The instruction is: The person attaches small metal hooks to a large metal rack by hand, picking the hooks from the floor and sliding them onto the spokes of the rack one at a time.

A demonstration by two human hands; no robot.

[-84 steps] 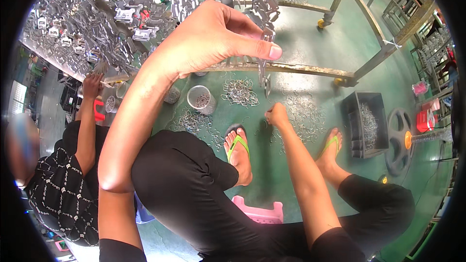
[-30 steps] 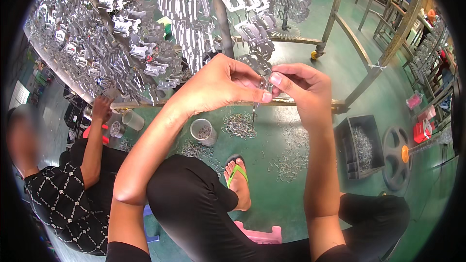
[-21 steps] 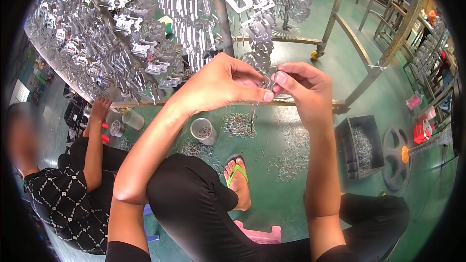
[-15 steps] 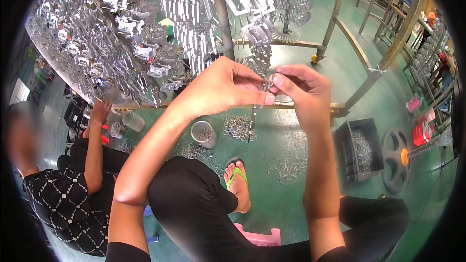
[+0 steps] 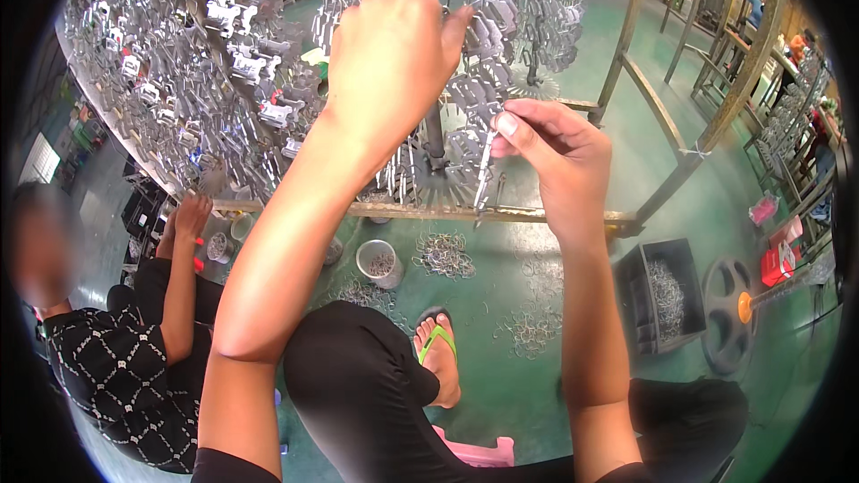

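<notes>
My left hand [image 5: 389, 63] is raised in front of the hanging silver metal parts [image 5: 353, 13], back of the hand toward me. Its fingers curl out of sight behind the knuckles, so whatever they touch is hidden. Lower and to the right, my right hand [image 5: 559, 148] pinches a thin metal piece between thumb and fingertips. Below that pinch dangles a slim strand of linked metal pieces [image 5: 484, 174]. Just behind the fingertips hangs a string of flat silver plates [image 5: 479, 94].
A brown rack frame bar [image 5: 537, 214] crosses ahead. On the green floor stand a white cup of small metal pieces [image 5: 379, 261], a pile of wire hooks [image 5: 445, 256] and a dark bin [image 5: 664, 300]. At left a person [image 5: 121, 385] sits working near the rack.
My left hand has left the pinch beside my right hand and moved up and left to the hanging parts. The right hand has stayed nearly in place, still pinching.
</notes>
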